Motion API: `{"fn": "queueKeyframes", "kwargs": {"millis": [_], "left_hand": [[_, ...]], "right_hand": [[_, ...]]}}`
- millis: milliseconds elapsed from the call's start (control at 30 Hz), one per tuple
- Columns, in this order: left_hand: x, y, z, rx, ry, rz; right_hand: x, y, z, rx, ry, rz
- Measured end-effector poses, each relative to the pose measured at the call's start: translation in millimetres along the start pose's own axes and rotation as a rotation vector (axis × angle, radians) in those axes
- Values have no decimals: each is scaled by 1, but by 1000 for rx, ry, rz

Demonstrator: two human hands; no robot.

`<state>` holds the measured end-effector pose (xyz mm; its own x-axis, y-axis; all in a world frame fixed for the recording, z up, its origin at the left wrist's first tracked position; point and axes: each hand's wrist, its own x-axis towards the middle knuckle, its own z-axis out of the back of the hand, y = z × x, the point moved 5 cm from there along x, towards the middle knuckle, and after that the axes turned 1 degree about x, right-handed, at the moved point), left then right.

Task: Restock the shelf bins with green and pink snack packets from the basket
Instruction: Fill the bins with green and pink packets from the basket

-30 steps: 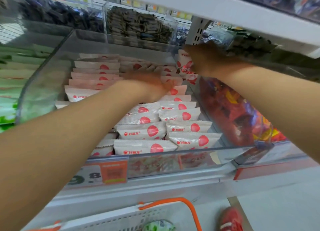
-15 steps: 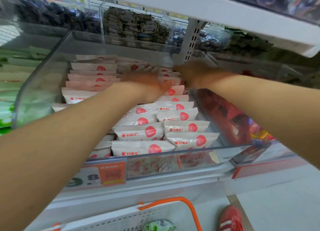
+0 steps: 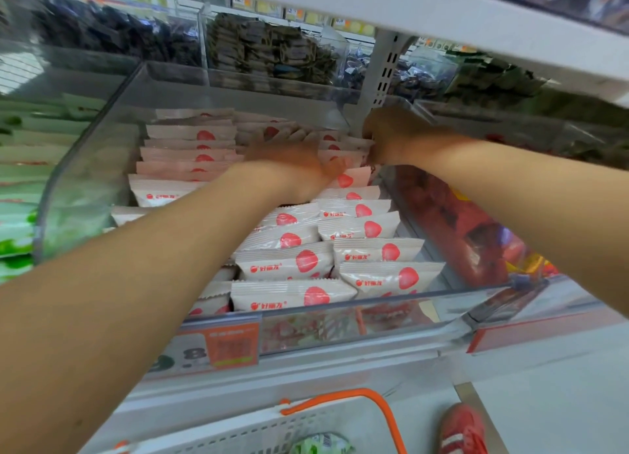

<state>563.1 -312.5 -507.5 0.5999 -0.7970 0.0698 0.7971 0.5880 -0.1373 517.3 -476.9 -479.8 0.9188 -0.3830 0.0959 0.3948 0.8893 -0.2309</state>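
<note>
Rows of pink-and-white snack packets (image 3: 289,263) fill a clear plastic shelf bin (image 3: 78,188). My left hand (image 3: 296,171) is blurred and lies palm down over the packets in the middle of the bin, with nothing visibly in it. At the bin's back right corner my right hand (image 3: 394,137) has its fingers curled onto the far end of the right-hand row of pink packets. The white basket (image 3: 258,433) with an orange handle (image 3: 340,394) stands below the shelf. A green packet (image 3: 320,445) lies in it.
A bin of green packets (image 3: 17,215) adjoins on the left and a bin of red snacks (image 3: 459,235) on the right. Dark snack bins (image 3: 272,48) line the back. An upper shelf (image 3: 442,17) hangs low overhead. An orange price tag (image 3: 231,344) marks the shelf edge. A red shoe (image 3: 463,429) is on the floor.
My right hand has come down from above the bin's right wall to the back right end of the packet rows. The left hand has stayed over the middle packets.
</note>
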Motion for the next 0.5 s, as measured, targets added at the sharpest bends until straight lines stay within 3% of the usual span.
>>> {"fn": "queueKeyframes", "kwargs": {"millis": [133, 267, 500], "left_hand": [[1, 0, -1, 2, 4, 0], [2, 0, -1, -12, 15, -7], [5, 1, -3, -19, 8, -14]], "right_hand": [[-1, -4, 4, 57, -131, -104], [10, -13, 5, 128, -96, -147], [6, -8, 8, 196, -203, -205]]}}
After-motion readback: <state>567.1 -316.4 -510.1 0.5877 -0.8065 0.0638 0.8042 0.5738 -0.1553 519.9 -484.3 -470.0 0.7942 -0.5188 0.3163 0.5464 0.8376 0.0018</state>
